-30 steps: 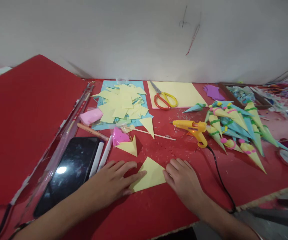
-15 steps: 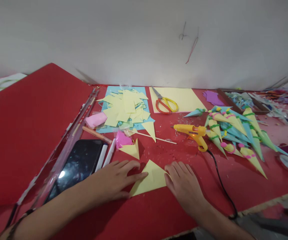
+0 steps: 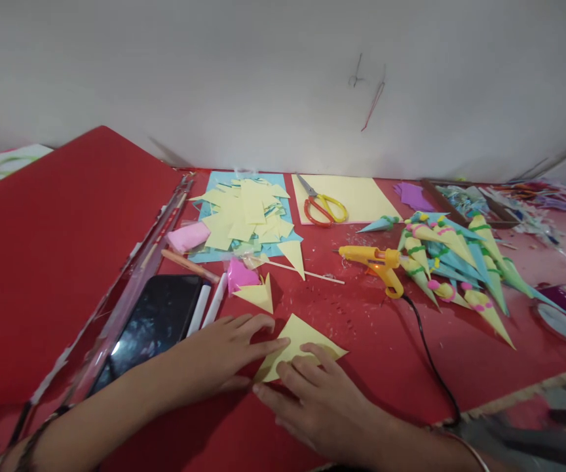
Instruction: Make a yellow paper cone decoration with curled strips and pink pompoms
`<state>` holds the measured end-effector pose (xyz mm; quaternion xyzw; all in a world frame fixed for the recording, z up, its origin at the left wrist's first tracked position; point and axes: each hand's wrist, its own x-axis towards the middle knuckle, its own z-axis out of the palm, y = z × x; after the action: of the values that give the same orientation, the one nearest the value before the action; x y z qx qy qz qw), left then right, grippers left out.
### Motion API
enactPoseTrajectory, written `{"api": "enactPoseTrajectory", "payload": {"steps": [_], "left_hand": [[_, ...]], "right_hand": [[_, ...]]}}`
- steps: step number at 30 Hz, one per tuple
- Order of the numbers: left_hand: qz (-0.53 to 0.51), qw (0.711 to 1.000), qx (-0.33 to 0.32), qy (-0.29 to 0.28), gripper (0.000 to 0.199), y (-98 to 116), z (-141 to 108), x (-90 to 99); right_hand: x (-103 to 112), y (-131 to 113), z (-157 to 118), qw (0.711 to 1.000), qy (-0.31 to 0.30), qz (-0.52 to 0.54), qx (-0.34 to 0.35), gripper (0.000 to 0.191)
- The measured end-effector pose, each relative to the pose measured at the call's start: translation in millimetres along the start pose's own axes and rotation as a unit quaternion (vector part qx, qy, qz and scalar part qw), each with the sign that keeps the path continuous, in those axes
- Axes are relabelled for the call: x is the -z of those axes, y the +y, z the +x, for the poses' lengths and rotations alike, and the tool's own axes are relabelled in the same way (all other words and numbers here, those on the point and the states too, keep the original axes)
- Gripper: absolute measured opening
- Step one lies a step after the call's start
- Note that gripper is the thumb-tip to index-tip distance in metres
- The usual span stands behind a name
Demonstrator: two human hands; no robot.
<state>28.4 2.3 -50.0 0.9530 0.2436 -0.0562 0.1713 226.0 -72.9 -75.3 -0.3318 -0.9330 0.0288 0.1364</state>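
Note:
A folded sheet of yellow paper lies on the red table, one point facing away from me and another to the right. My left hand rests at its left side, fingers stretched, with a fingertip pressing on the sheet. Over the lower edge lies my right hand, fingers spread and touching the paper, hiding part of it. Just beyond is a smaller folded yellow piece beside a bright pink packet.
A yellow glue gun with a black cord lies right, near a heap of decorated paper cones. Scissors rest on a pale yellow sheet. Yellow cut pieces are piled at the back. A phone lies left.
My right hand has moved left from the paper's right corner onto its lower middle, uncovering that corner. My left hand stays in place.

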Motion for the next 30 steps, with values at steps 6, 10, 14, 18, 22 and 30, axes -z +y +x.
{"api": "enactPoseTrajectory", "payload": {"steps": [6,10,14,18,22,30], "left_hand": [[0.003,1.0,-0.014,0.021,0.072,-4,-1,-6.4],[-0.003,1.0,-0.013,0.026,0.072,-3,0,-5.2],[0.005,1.0,-0.009,0.014,0.071,-3,1,-3.9],[0.005,1.0,-0.014,0.024,0.069,-3,0,-3.6],[-0.004,0.999,-0.017,0.027,0.068,-4,-1,-3.1],[-0.005,0.999,-0.023,0.026,0.067,-6,-1,-5.4]], "right_hand": [[8,4,0,0.999,-0.039,0.031,-0.006,0.033],[13,11,-8,0.997,-0.05,0.059,-0.026,0.031],[16,19,-22,0.995,-0.043,0.063,-0.065,0.029],[19,25,-36,0.995,0.006,0.052,-0.084,0.029],[27,30,-44,0.995,0.036,0.024,-0.095,0.028],[28,39,-63,0.988,0.073,0.0,-0.137,0.028]]}}
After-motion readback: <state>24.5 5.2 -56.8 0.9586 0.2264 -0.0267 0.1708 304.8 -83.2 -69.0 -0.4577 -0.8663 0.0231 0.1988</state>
